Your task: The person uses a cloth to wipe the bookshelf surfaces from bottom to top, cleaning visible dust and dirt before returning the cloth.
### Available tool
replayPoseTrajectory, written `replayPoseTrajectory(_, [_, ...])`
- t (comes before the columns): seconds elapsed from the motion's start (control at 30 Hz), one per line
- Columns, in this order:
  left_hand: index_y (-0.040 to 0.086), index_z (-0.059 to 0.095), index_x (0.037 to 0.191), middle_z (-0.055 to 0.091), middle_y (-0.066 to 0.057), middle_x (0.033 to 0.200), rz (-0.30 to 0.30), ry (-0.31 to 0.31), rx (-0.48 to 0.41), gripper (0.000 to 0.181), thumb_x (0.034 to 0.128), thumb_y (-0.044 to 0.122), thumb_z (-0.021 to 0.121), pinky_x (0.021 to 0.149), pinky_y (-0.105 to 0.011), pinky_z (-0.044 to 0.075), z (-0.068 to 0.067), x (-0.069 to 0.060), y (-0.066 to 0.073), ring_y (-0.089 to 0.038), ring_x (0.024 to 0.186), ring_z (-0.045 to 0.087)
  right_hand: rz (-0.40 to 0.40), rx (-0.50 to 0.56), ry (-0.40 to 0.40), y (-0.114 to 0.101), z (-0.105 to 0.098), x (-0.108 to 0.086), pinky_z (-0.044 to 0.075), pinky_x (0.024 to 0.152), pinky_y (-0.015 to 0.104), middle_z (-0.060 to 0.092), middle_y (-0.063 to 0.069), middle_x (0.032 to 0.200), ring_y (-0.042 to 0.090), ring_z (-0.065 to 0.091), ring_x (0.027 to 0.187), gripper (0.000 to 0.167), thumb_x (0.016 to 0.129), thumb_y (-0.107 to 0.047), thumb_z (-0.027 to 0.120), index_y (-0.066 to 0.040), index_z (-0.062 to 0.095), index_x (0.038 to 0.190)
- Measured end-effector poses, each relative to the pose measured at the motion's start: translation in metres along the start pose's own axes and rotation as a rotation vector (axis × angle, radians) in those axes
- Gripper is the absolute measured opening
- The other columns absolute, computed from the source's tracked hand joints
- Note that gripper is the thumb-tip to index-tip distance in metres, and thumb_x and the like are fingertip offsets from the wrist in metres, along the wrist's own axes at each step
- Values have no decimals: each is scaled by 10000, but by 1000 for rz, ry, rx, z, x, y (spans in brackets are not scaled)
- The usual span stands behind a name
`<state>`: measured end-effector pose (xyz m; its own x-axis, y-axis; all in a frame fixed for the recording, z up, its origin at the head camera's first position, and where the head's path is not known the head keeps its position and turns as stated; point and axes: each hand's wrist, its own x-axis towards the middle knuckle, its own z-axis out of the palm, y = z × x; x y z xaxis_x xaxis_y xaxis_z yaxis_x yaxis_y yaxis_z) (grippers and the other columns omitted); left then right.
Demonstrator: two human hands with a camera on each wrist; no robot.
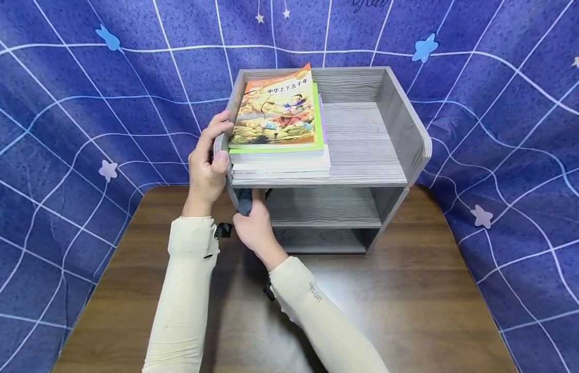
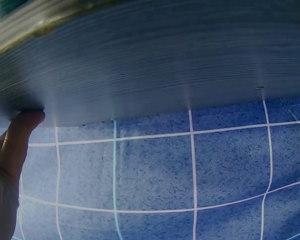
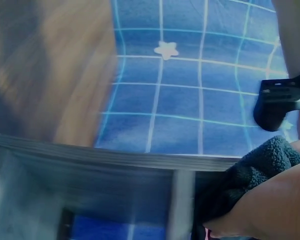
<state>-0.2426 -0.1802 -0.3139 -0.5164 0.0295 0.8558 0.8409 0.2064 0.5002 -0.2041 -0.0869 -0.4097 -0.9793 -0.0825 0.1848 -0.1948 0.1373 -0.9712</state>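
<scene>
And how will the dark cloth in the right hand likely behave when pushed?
The dark cloth is probably floppy, since it bunches in the right hand. Its fuzzy, towel-like surface suggests it may drag rather than slide freely.

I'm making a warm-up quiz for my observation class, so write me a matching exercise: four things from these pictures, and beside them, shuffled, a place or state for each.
Things
1. Left hand
2. Right hand
3. Stack of books
4. Brown table

Places or states
A. Lying on the top level of the gray shelf
B. Holding a dark cloth
C. Underneath the whole shelf
D. Gripping the left side panel

Pairs: 1-D, 2-B, 3-A, 4-C
</scene>
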Motion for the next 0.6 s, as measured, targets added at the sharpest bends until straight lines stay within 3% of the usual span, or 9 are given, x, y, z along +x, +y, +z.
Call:
replayPoseTrajectory(0.13, [-116, 582, 1227, 528, -298, 1395, 3, -3, -5, 681, 937, 500, 559, 1094, -404, 382, -1, -3, -11, -333, 1348, 483, 17, 17, -24, -18, -5, -2, 429, 868, 323, 583, 133, 1267, 213, 538, 1064, 578, 847, -7, 544, -11, 470, 1420])
replayPoseTrajectory(0.17, [-103, 589, 1231, 533, -277, 1402, 4, -2, -2, 690, 934, 519, 560, 1094, -406, 383, -2, -4, -17, -329, 1353, 480, 14, 32, -32, -21, -6, -3, 427, 852, 325, 584, 127, 1257, 214, 533, 1036, 553, 853, -4, 541, -6, 479, 1403])
replayPoseTrajectory(0.27, [-97, 592, 1225, 535, -279, 1397, 6, 0, 1, 701, 935, 540, 559, 1094, -396, 385, 0, -4, -16, -329, 1356, 477, 6, 38, -43, -23, -10, -5, 420, 836, 332, 574, 120, 1248, 222, 514, 1004, 536, 869, -10, 539, -7, 473, 1401])
replayPoseTrajectory(0.4, [-135, 575, 1202, 522, -347, 1361, 8, 2, -8, 696, 942, 511, 560, 1098, -393, 381, 3, 0, 1, -356, 1348, 479, -22, 24, -27, -14, -15, -4, 415, 962, 353, 515, 152, 1422, 214, 512, 1194, 703, 861, -47, 554, -61, 365, 1538])
replayPoseTrajectory(0.5, [-142, 570, 1198, 517, -356, 1359, 7, 1, -13, 723, 945, 536, 565, 1099, -391, 378, 2, 1, 1, -365, 1345, 478, -31, 6, -20, -3, -14, -4, 395, 1030, 379, 457, 161, 1504, 220, 468, 1312, 802, 846, -63, 565, -97, 280, 1595])
replayPoseTrajectory(0.6, [-141, 568, 1201, 514, -356, 1361, 6, -3, -13, 755, 947, 571, 567, 1099, -386, 377, 0, 0, 2, -371, 1344, 476, -18, -29, -30, 11, -10, -5, 358, 1084, 366, 304, 114, 1617, 184, 360, 1415, 905, 837, -45, 571, -144, 149, 1632])
